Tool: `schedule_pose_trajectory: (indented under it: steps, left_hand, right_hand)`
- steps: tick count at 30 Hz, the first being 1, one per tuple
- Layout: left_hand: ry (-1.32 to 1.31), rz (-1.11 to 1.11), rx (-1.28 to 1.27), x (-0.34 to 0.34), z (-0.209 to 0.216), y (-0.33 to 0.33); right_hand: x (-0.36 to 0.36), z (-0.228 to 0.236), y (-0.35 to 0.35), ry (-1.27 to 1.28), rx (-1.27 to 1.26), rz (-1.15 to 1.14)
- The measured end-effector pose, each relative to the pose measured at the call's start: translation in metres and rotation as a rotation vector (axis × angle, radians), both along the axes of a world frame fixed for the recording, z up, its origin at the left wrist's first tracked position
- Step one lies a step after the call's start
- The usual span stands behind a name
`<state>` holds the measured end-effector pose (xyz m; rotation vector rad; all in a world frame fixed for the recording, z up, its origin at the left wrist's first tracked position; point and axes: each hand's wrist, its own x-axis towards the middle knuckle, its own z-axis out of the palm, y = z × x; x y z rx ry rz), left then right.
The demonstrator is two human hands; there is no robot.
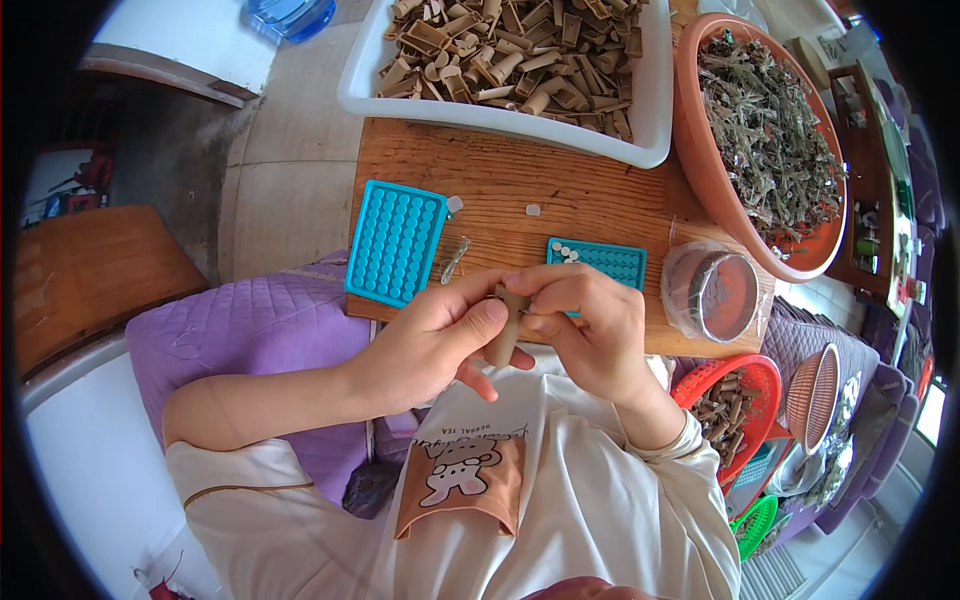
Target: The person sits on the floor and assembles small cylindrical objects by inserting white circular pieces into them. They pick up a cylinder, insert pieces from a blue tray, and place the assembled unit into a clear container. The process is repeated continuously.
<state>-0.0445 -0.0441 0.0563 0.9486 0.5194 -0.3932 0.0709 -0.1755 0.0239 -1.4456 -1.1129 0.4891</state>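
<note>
Cream shirt cloth [590, 480] is spreading over the person's front, a brown printed pocket [465, 490] showing on it. Just beyond, both hands are working around a brown tube [503, 345], which they are holding in the air by the near edge of the desk [480, 180]. The left hand [435, 330] is gripping the tube: its thumb is pressing on the left side, while other fingers are curling behind, two tips showing at the lower right. The right hand [595, 320] is bending its thumb and index finger against the upper right side; whether they are pinching the tube itself or something small, one cannot tell. Nearly upright, the tube is leaning slightly between the hands.

Behind the right hand, a small teal tray [620, 265] with white discs [572, 256] is lying near the near edge. A larger teal tray [397, 240] is resting at the near left corner, and a plastic-wrapped round container [725, 295] is standing toward the near right corner. Farther off, a white bin [500, 122] of brown pieces [520, 50] is covering the far part, with an orange basin [690, 110] sitting along the right edge.
</note>
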Motion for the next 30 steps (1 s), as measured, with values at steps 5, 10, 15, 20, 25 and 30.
schedule_pose_trajectory:
  steps: [5, 10, 15, 20, 25, 30]
  left_hand:
    - [0.037, 0.003, 0.047, 0.002, -0.003, 0.0]
    - [0.065, 0.013, -0.018, 0.008, -0.002, 0.007]
    - [0.097, 0.073, -0.081, 0.009, 0.002, 0.01]
    - [0.127, 0.139, -0.1, 0.008, -0.001, 0.009]
    - [0.156, 0.12, -0.123, 0.009, -0.004, 0.014]
    - [0.06, 0.125, -0.017, 0.011, 0.002, 0.016]
  right_hand:
    - [0.004, -0.013, 0.003, 0.05, -0.015, 0.043]
    - [0.003, -0.009, 0.006, 0.051, 0.017, -0.013]
    - [-0.001, -0.008, 0.01, 0.121, 0.001, -0.057]
    - [-0.001, -0.006, 0.016, -0.022, -0.023, -0.036]
    - [-0.001, -0.013, 0.021, 0.081, -0.065, -0.017]
    - [-0.003, -0.024, 0.022, 0.557, 0.125, -0.016]
